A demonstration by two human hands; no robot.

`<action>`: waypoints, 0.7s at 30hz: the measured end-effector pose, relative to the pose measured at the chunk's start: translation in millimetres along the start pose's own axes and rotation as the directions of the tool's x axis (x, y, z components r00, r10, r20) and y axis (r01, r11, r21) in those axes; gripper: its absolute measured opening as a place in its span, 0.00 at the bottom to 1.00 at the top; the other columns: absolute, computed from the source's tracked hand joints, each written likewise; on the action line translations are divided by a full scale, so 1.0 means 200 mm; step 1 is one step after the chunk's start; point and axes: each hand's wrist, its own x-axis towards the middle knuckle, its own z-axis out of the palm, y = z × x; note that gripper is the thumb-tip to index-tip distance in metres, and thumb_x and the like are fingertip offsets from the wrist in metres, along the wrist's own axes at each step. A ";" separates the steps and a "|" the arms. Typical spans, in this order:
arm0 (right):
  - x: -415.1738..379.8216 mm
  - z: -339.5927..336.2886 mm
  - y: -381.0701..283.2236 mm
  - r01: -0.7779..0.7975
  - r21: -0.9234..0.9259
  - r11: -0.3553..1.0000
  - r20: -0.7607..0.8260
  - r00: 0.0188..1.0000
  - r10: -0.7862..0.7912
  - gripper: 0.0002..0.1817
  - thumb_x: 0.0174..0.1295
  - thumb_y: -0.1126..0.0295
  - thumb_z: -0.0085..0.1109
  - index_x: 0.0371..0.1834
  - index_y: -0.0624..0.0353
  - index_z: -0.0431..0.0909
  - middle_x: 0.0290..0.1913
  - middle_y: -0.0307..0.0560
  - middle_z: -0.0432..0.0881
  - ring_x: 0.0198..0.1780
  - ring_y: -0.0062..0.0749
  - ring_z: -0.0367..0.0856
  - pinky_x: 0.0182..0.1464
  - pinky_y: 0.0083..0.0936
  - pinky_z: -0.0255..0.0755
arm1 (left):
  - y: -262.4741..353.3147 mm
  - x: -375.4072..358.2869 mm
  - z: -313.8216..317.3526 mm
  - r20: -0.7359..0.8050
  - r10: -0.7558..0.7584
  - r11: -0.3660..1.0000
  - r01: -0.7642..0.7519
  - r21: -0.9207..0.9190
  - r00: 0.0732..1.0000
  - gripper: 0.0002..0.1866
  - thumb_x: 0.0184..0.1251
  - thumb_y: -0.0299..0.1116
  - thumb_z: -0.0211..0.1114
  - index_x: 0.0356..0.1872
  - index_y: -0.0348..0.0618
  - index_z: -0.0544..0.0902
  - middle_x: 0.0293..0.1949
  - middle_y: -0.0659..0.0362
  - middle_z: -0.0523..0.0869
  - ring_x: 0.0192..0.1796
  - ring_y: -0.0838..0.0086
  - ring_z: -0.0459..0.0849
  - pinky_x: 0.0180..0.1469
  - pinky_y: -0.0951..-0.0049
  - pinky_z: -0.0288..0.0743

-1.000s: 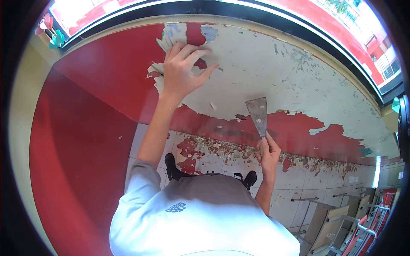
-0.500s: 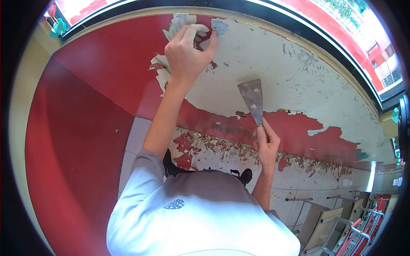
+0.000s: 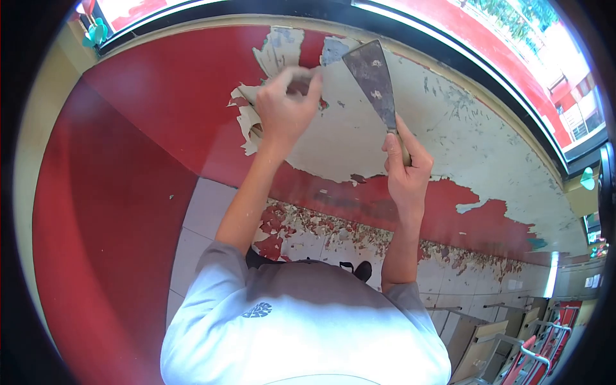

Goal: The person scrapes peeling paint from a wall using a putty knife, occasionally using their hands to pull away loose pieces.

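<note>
My right hand (image 3: 409, 163) grips the handle of a paint scraper (image 3: 373, 77). Its wide, stained metal blade points up, with a corner near the grey-blue bare patch (image 3: 333, 50) at the top of the wall. To the left, my left hand (image 3: 285, 106) is in front of the wall with fingers curled and smeared by motion; whether it holds anything is hidden. Around it, red paint (image 3: 186, 77) borders the exposed off-white layer (image 3: 359, 135). Torn, curling paint edges (image 3: 249, 119) stand out just left of my left wrist.
A window frame (image 3: 449, 48) runs above the wall. Red and pale paint flakes (image 3: 333, 231) litter the tiled floor (image 3: 199, 212) along its base. Chairs and desks (image 3: 478, 343) stand at the lower right. A dark shoe (image 3: 363, 271) shows below me.
My right hand has raised the scraper up the wall, its blade now near the top patch. My left hand has dropped slightly from the upper paint edge and is blurred.
</note>
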 end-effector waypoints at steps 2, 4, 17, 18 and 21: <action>0.03 0.04 0.01 -0.005 0.023 1.000 0.010 1.000 0.005 0.18 0.64 0.75 0.59 0.58 0.64 0.78 0.27 0.44 0.80 0.26 0.17 0.69 0.29 0.20 0.66 | -0.01 -0.11 0.02 0.236 -0.360 0.842 0.423 -0.335 0.903 0.10 0.63 0.35 0.68 0.34 0.37 0.85 0.26 0.59 0.87 0.29 0.76 0.86 0.33 0.77 0.77; 0.04 0.09 0.00 -0.059 0.080 0.995 0.001 0.998 0.059 0.18 0.64 0.75 0.59 0.58 0.64 0.78 0.25 0.43 0.78 0.25 0.16 0.69 0.28 0.19 0.65 | 0.02 -0.15 0.04 0.391 -0.408 0.709 0.556 -0.433 0.825 0.12 0.67 0.36 0.64 0.39 0.35 0.84 0.32 0.58 0.87 0.35 0.75 0.86 0.39 0.74 0.78; 0.02 0.04 0.04 -0.187 0.197 0.962 0.071 0.982 0.176 0.18 0.68 0.75 0.55 0.61 0.64 0.76 0.25 0.35 0.75 0.21 0.10 0.64 0.21 0.13 0.58 | 0.26 -0.18 0.25 0.612 -0.408 -0.002 0.670 -0.743 0.678 0.19 0.73 0.45 0.58 0.44 0.37 0.82 0.39 0.59 0.86 0.42 0.74 0.85 0.49 0.68 0.80; 0.03 0.05 0.03 -0.166 0.210 0.963 0.074 0.985 0.154 0.18 0.69 0.75 0.54 0.61 0.64 0.76 0.26 0.34 0.75 0.21 0.09 0.63 0.20 0.12 0.57 | 0.25 -0.17 0.24 0.608 -0.415 -0.008 0.666 -0.746 0.676 0.19 0.73 0.45 0.58 0.44 0.37 0.82 0.39 0.59 0.86 0.42 0.74 0.85 0.49 0.68 0.80; 0.04 0.06 0.03 -0.140 0.207 0.968 0.067 0.989 0.128 0.18 0.69 0.75 0.54 0.62 0.65 0.75 0.26 0.33 0.74 0.20 0.08 0.62 0.19 0.11 0.55 | 0.22 -0.17 0.23 0.611 -0.382 -0.032 0.650 -0.759 0.694 0.17 0.73 0.44 0.59 0.44 0.37 0.82 0.39 0.58 0.86 0.41 0.74 0.86 0.48 0.69 0.81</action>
